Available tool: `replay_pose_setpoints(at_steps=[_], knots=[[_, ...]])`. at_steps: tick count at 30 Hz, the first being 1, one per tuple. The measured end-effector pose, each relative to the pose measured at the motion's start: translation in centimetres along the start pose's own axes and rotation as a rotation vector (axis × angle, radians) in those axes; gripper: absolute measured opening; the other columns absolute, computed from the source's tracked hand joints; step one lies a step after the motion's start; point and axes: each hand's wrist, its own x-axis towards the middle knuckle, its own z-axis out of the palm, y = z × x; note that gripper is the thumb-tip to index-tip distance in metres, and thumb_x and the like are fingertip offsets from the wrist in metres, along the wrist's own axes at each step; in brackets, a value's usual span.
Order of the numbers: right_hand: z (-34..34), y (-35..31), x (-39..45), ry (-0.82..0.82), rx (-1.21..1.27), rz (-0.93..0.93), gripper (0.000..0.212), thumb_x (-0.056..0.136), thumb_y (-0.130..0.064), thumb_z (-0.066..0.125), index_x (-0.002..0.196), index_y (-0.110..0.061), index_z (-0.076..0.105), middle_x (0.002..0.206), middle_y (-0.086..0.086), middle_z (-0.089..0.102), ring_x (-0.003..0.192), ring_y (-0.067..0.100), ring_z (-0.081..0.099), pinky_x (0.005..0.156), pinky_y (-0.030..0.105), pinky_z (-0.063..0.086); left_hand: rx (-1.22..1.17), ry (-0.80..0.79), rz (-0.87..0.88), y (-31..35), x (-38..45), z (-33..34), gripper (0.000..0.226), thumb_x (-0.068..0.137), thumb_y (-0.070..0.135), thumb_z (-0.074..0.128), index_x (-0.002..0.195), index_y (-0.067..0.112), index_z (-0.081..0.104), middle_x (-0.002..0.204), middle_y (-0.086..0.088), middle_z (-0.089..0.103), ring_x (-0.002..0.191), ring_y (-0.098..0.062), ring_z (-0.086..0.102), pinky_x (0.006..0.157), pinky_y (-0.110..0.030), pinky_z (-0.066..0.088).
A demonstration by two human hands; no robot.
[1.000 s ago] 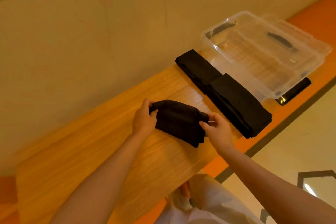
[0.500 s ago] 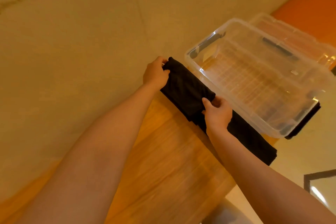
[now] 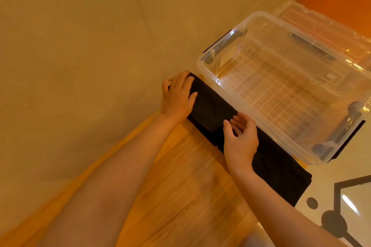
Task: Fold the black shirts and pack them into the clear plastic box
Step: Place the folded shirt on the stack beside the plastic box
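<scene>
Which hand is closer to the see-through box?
Right. The right hand sits on the black shirts just beside the clear box's near wall; the left hand presses the shirts' far end, slightly farther off.

The folded black shirts (image 3: 212,110) lie in a dark row on the wooden tabletop, running diagonally from the wall end toward the table's near edge, just beside the long side of the clear plastic box (image 3: 220,84). The far part of the row is a thicker, narrow stack; the near part (image 3: 281,174) spreads a little wider and reaches the table's edge. Individual shirts cannot be told apart in the dark fabric. The box is rectangular and transparent, open on top and holding nothing, with a ribbed grid on its floor and dark handles at both short ends.
</scene>
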Motion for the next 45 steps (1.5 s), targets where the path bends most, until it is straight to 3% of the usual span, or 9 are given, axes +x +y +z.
replay_pose_setpoints(at_steps=[3,6,12,19,23,29,35,42,45], knots=[[0.4,0.8,-0.9,-0.132,-0.273,-0.339,0.033,0.093,-0.013,0.059,0.125,-0.013,0.055,0.127,-0.003,0.052,0.119,-0.005,0.046,0.104,0.019,0.041,-0.004,-0.138,0.124,0.5,-2.5,1.1,0.05,0.097,0.038,0.038,0.137,0.011,0.048,0.149,-0.008,0.041,0.139,-0.024,0.035,0.113,-0.039,0.018],[1.4,2.7,-0.2,-0.25,-0.709,-0.585,0.049,0.099,-0.029,0.049,0.144,-0.011,0.04,0.153,0.006,0.032,0.144,0.016,0.024,0.119,0.036,0.018,-0.019,-0.369,0.05,0.7,-3.6,2.1,0.056,0.103,0.042,0.024,0.153,0.019,0.016,0.162,-0.001,0.006,0.149,-0.017,-0.001,0.12,-0.037,0.0],[1.3,4.5,0.9,-0.365,-1.065,-0.482,0.067,0.098,-0.052,0.008,0.152,-0.014,0.013,0.161,0.007,0.004,0.147,0.018,-0.005,0.119,0.035,-0.01,0.082,-0.452,0.061,1.2,-2.6,2.2,0.056,0.103,0.043,0.013,0.154,0.023,-0.004,0.162,0.001,-0.011,0.148,-0.016,-0.013,0.12,-0.038,-0.007],[-0.8,3.4,0.1,-0.409,-0.982,-0.525,0.066,0.098,-0.054,0.017,0.151,-0.016,0.027,0.16,0.004,0.016,0.148,0.015,0.001,0.121,0.037,-0.002,0.146,-0.347,0.092,1.7,-4.4,1.3,0.061,0.101,0.045,0.009,0.153,0.015,0.016,0.161,-0.006,0.011,0.149,-0.021,0.007,0.12,-0.04,0.005],[-3.9,3.6,-1.2,-0.307,-0.958,-0.557,0.065,0.096,-0.054,0.025,0.144,-0.014,0.041,0.155,0.007,0.031,0.146,0.017,0.017,0.121,0.04,0.008,0.106,-0.236,0.323,3.1,-7.8,0.6,0.055,0.1,0.039,0.025,0.146,0.012,0.038,0.154,-0.009,0.034,0.143,-0.023,0.03,0.117,-0.042,0.022],[-8.9,5.1,-3.3,-0.203,-1.05,-0.509,0.073,0.09,-0.062,0.024,0.145,-0.017,0.041,0.154,0.009,0.032,0.145,0.023,0.021,0.119,0.048,0.013,-0.008,-0.355,0.489,8.0,-10.6,-0.9,0.058,0.1,0.044,0.018,0.15,0.017,0.029,0.159,-0.003,0.022,0.147,-0.017,0.015,0.121,-0.036,0.012],[-12.3,8.8,-3.6,-0.286,-1.179,-0.455,0.091,0.08,-0.071,0.047,0.152,-0.034,0.005,0.162,-0.002,0.0,0.148,0.02,-0.005,0.115,0.061,0.005,0.061,-0.459,0.351,11.9,-11.3,0.5,0.057,0.103,0.045,0.021,0.154,0.028,0.001,0.162,0.001,-0.009,0.148,-0.018,-0.011,0.121,-0.037,-0.003],[-12.3,10.0,-3.6,-0.282,-1.195,-0.508,0.094,0.079,-0.049,0.07,0.152,-0.029,0.014,0.16,0.003,0.017,0.148,0.027,0.009,0.112,0.062,0.021,0.057,-0.527,0.309,12.2,-11.9,0.8,0.056,0.102,0.043,0.026,0.154,0.029,0.01,0.162,0.0,-0.001,0.148,-0.019,-0.005,0.12,-0.037,-0.003],[-12.4,10.4,-4.4,-0.273,-1.188,-0.544,0.092,0.079,-0.044,0.072,0.152,-0.028,0.018,0.159,0.004,0.021,0.147,0.028,0.012,0.112,0.062,0.022,0.108,-0.502,0.316,11.9,-13.5,0.8,0.062,0.096,0.049,0.01,0.154,0.027,0.01,0.162,-0.003,0.0,0.149,-0.022,-0.003,0.118,-0.036,-0.007]])
